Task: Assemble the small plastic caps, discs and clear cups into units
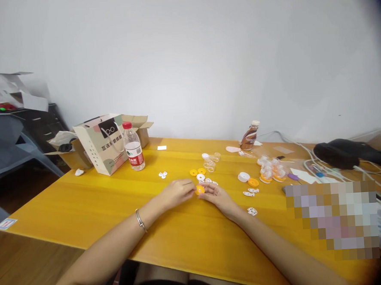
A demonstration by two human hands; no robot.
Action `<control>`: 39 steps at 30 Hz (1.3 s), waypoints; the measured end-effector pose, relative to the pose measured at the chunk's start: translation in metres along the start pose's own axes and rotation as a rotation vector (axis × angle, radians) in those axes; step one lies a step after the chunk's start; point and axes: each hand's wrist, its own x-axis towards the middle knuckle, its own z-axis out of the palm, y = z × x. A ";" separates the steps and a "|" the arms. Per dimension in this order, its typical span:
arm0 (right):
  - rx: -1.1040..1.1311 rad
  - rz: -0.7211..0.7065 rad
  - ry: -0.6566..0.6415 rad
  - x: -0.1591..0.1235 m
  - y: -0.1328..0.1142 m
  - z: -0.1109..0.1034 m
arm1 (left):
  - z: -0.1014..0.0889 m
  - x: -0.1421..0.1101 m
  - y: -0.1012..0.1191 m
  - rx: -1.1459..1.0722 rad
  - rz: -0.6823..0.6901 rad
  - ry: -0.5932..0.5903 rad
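Observation:
Both my hands meet over the middle of the table at a small orange round plastic part. My right hand grips it between thumb and fingers. At its left edge, the bent fingers of my left hand are pinched together against it; whether they hold anything smaller is hidden. Just beyond my fingers lie yellow plastic rings, a white disc and clear round cups. Small white pieces sit beyond my left hand. To the right are a white round part, an orange ring and flat white cut-out pieces.
A water bottle, a paper bag and cardboard boxes stand at the left. A brown bottle is near the wall. Clear-and-orange assembled parts, cables and a black pouch crowd the right; one area there is pixelated.

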 end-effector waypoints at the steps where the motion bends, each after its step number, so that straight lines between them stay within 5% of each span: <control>1: 0.011 0.008 -0.013 0.000 0.000 0.000 | 0.001 0.001 0.005 0.016 0.023 0.015; 9: 0.058 0.008 -0.045 -0.001 -0.002 0.000 | 0.003 0.003 0.009 -0.043 0.024 0.027; 17: 0.103 0.038 -0.026 -0.002 -0.005 -0.001 | -0.024 -0.003 -0.009 -0.281 -0.110 0.131; 23: 0.152 0.041 -0.018 -0.001 -0.002 -0.002 | -0.027 -0.007 -0.011 -0.355 -0.143 0.029; 30: 0.226 0.064 0.041 -0.001 -0.003 -0.001 | -0.012 -0.004 0.018 -0.374 0.027 -0.055; 39: 0.258 0.089 0.064 -0.002 -0.006 -0.001 | 0.001 -0.012 0.043 -0.457 0.185 -0.345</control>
